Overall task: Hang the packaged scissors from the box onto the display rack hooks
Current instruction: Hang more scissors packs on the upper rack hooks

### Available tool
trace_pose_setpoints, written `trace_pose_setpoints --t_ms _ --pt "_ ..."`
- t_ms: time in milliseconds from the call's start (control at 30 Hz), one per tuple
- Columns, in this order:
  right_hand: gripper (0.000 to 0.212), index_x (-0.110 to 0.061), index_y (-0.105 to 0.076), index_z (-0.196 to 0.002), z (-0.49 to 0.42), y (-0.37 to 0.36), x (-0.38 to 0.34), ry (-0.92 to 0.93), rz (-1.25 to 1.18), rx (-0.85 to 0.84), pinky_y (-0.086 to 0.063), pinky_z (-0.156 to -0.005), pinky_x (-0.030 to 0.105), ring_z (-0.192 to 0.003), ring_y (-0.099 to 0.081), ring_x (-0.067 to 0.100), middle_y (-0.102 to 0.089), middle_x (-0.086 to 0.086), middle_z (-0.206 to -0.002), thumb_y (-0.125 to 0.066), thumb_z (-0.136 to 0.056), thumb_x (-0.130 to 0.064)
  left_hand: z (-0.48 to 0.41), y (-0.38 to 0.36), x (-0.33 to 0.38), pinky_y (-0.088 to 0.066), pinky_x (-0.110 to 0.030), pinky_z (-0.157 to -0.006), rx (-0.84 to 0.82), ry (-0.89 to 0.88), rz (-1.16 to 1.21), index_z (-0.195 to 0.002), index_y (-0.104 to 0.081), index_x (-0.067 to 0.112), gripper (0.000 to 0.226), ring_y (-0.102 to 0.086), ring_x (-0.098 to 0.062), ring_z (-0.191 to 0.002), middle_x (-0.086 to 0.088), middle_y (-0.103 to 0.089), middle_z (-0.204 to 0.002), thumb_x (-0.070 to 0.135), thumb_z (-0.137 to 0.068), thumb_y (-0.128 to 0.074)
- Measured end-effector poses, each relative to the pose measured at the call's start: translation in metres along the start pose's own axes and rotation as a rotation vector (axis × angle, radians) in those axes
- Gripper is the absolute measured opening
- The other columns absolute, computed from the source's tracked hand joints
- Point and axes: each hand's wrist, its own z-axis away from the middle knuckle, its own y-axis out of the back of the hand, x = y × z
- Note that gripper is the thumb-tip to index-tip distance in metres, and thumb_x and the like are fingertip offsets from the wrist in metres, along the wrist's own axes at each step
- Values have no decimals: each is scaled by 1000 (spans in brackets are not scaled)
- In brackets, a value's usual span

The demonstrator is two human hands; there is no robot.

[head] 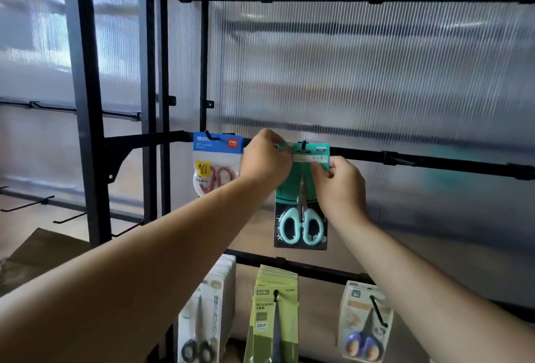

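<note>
Left hand (265, 160) and right hand (340, 186) each pinch the teal scissors pack (301, 217) near its top, seemingly already on the hook (303, 145). It is likely a light, stiff card, best held beside the hang hole.

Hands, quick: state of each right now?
Left hand: closed, pinching the top left corner of the teal cardboard package of mint-handled scissors.
Right hand: closed, pinching that package's upper right edge.

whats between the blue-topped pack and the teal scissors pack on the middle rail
Only the left hand, pinching the top corner of the teal scissors pack and covering the blue-topped pack's right edge, as the head view shows.
</note>
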Motion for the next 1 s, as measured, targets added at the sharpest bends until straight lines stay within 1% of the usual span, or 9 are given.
trace_pose_setpoints --t_ms 133,300,367,433,500,633,733,833,1000 --pt "10 -12 -57 -89 4 -1 1 33 -17 22 -36 -45 6 -59 -48 -2 -54 -11 -74 -56 -97 -17 3 3 -3 -60 -40 -75 -68 13 142 -101 -55 17 9 -66 -18 -86 -1 -61 -96 19 -94 -60" --pt "6 -12 -59 -96 14 0 0 133 -54 72 -42 -51 6 -71 -56 -4 -59 -11 -82 -55 -97 -18 13 14 -6 -56 -23 -57 -108 -123 228 -95 -54 13 15 -67 -17 -81 -10 -66 -94 26 -94 -60" --pt "7 -13 -59 -99 14 0 -3 156 -69 82 -44 -53 7 -73 -57 -4 -59 -11 -83 -56 -97 -18 15 17 -4 -60 -29 -62 -117 -117 264 -93 -53 13 16 -69 -19 -83 -12 -67 -95 27 -94 -59" --pt "6 -14 -60 -99 13 0 -6 124 -90 78 -43 -52 6 -71 -56 -5 -57 -15 -82 -55 -97 -18 13 15 0 -61 -43 -74 -119 -61 268 -92 -52 12 18 -69 -23 -89 -13 -67 -99 29 -94 -59" --pt "8 -13 -61 -98 10 0 -7 82 -109 82 -41 -49 6 -66 -55 -3 -57 -15 -79 -55 -97 -19 11 11 5 -59 -48 -76 -97 -27 254 -89 -52 14 19 -70 -25 -90 -13 -67 -99 30 -94 -60" --pt "8 -13 -63 -96 10 0 -6 54 -126 84 -39 -47 7 -63 -55 0 -60 -9 -78 -57 -97 -18 9 6 10 -59 -47 -75 -52 -8 218 -87 -52 16 16 -69 -25 -88 -8 -65 -92 28 -95 -59" --pt "9 -13 -64 -97 13 0 -2 38 -88 72 -39 -47 7 -64 -56 1 -63 -6 -81 -57 -96 -18 11 3 3 -60 -37 -75 -73 4 153 -95 -52 17 12 -64 -16 -84 -2 -61 -91 28 -96 -57" --pt "11 -11 -65 -96 7 -3 3 23 -52 52 -37 -45 7 -61 -53 1 -63 -3 -80 -57 -96 -17 7 0 -2 -57 -26 -66 -79 31 145 -100 -52 16 13 -60 -11 -79 -1 -59 -90 28 -97 -56" --pt "14 -11 -63 -94 -6 -12 14 -26 0 30 -34 -43 7 -58 -47 0 -57 -7 -74 -56 -97 -23 -11 -10 -5 -59 -37 -78 -72 53 6 -102 -53 16 16 -64 -18 -85 -1 -59 -86 31 -96 -57"
